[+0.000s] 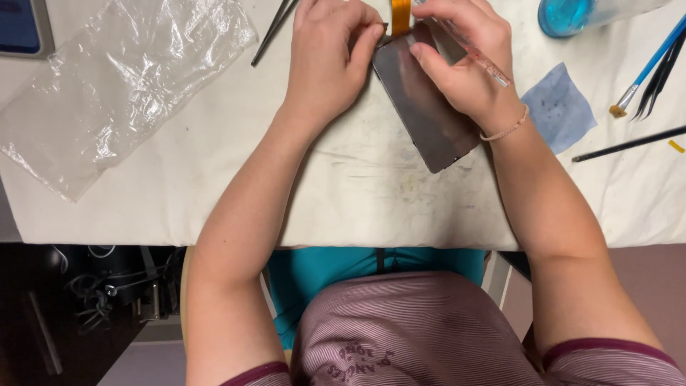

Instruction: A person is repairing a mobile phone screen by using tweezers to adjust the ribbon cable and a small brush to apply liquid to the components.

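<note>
— How are your arms sitting right now?

— You are reaching both forearms forward over the white worktop (214, 179), elbows wide, wrists converging on the dark screen panel (421, 107). The panel is lying flat on the worktop, tilted, with its lower corner pointing toward you.

— And your left hand?

— Your left hand (325, 61) is resting knuckles-up at the panel's upper left corner. Its fingers (368, 44) are curling in nearly closed, thumb and forefinger pinching at that top edge, just beside the orange ribbon strip (401, 16) rising from the panel. Whether they are gripping the panel edge or the strip's base, you cannot tell.

— The right one?

— Your right hand (468, 68) is lying over the panel's upper right side, a bead bracelet (506, 131) circling the wrist. The thumb is pressing down on the panel face, while the fingers are folding loosely around a clear slender tool (475, 53) that is slanting across the back of the hand.

— What is lying around the panel?

— Right of the panel, a blue cloth square (561, 107) and brushes (654, 68); beyond its upper right, a blue-tinted bottle (572, 14). Far left of the panel, a crumpled clear plastic bag (121, 78); just left of its top, dark tweezers (271, 32).
</note>
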